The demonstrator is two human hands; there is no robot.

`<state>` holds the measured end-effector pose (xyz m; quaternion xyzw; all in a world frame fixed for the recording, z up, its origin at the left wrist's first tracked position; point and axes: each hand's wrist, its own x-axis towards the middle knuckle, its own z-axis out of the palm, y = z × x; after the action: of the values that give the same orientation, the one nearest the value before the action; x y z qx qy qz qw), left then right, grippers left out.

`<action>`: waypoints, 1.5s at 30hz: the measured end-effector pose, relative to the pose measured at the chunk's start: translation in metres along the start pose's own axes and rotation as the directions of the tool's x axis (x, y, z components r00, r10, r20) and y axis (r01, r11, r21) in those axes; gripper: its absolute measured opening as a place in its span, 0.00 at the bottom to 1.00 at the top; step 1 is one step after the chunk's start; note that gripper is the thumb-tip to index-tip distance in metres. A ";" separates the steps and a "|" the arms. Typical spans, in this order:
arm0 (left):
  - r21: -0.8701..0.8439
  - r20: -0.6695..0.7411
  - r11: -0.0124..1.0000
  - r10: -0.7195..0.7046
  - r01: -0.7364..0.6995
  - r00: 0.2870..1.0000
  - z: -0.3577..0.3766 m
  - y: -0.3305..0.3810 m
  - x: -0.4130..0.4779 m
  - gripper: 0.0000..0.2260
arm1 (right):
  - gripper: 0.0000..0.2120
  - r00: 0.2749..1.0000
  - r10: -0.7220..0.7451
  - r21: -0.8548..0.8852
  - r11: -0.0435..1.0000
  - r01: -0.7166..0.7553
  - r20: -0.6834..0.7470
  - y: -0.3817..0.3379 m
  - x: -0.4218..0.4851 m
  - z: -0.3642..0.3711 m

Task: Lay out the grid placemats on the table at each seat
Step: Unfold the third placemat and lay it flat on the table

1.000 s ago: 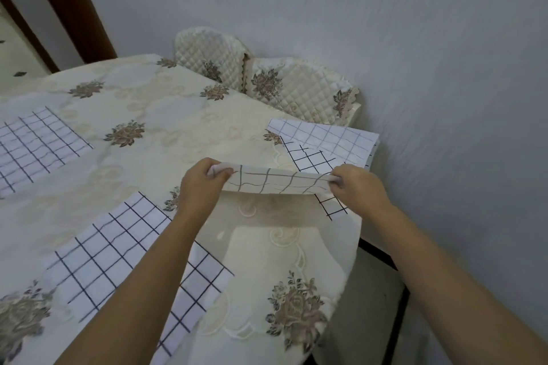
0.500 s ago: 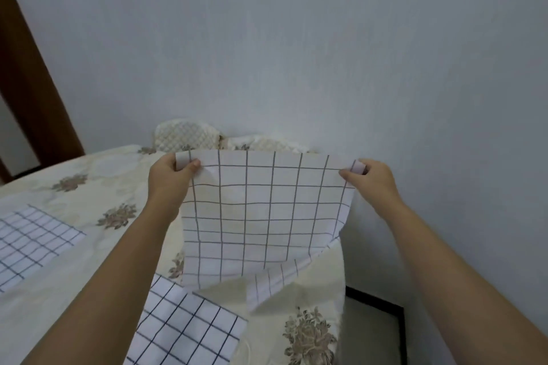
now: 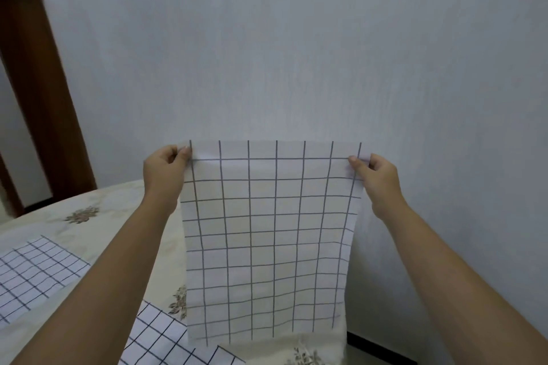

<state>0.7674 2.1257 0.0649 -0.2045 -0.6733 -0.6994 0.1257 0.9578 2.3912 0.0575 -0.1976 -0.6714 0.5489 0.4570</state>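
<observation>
On the table (image 3: 98,234), a first mat (image 3: 35,272) lies flat at the far left, and a second mat (image 3: 166,344) lies flat at the near edge, partly under the left forearm. The left hand (image 3: 163,175) pinches the upper left corner of a third mat (image 3: 267,246), which hangs upright above the table, in front of the wall (image 3: 296,53). The right hand (image 3: 376,181) pinches the upper right corner, thumb on the near face.
</observation>
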 end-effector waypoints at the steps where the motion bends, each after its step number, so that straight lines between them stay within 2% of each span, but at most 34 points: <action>1: 0.007 -0.008 1.000 0.003 -0.002 1.000 -0.002 0.002 -0.001 0.11 | 0.05 1.000 -0.008 -0.002 1.000 0.008 0.009 -0.001 -0.001 0.001; 8: 0.038 -0.132 0.999 -0.006 0.012 0.991 -0.043 0.013 -0.011 0.07 | 0.06 0.992 -0.022 0.035 0.999 0.018 0.128 -0.014 -0.012 0.029; 12: 0.068 -0.217 0.997 -0.017 0.033 0.976 -0.085 0.015 -0.025 0.09 | 0.07 0.980 -0.013 0.056 0.998 0.002 0.196 -0.019 -0.036 0.058; 20: 0.106 -0.373 0.994 0.010 0.032 0.928 -0.228 0.026 -0.061 0.05 | 0.08 0.957 -0.058 0.143 0.990 0.017 0.283 -0.053 -0.131 0.146; 24: 0.144 -0.400 0.989 0.021 0.040 0.916 -0.304 0.028 -0.077 0.06 | 0.09 0.964 -0.051 0.161 0.987 0.009 0.260 -0.067 -0.193 0.192; 30: 0.200 -0.359 0.977 -0.003 0.080 0.933 -0.417 0.033 -0.087 0.10 | 0.09 0.987 -0.007 0.167 0.986 -0.020 0.160 -0.088 -0.280 0.264; 31: 0.204 -0.355 0.976 0.002 0.076 0.935 -0.429 0.034 -0.086 0.10 | 0.08 0.989 -0.007 0.169 0.985 -0.019 0.151 -0.090 -0.289 0.273; 35: 0.195 -0.360 0.979 0.021 0.054 0.933 -0.476 0.034 -0.084 0.07 | 0.20 0.992 -0.021 0.153 0.988 0.002 0.121 -0.102 -0.320 0.308; 45: 0.118 -0.417 0.989 -0.036 0.093 0.908 -0.574 -0.012 -0.035 0.07 | 0.21 0.989 -0.063 0.119 0.992 0.047 0.134 -0.121 -0.354 0.423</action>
<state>0.7261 1.5527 0.0329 -0.0207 -0.6837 -0.6832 0.2557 0.8131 1.8458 0.0365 -0.1137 -0.6736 0.5865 0.4351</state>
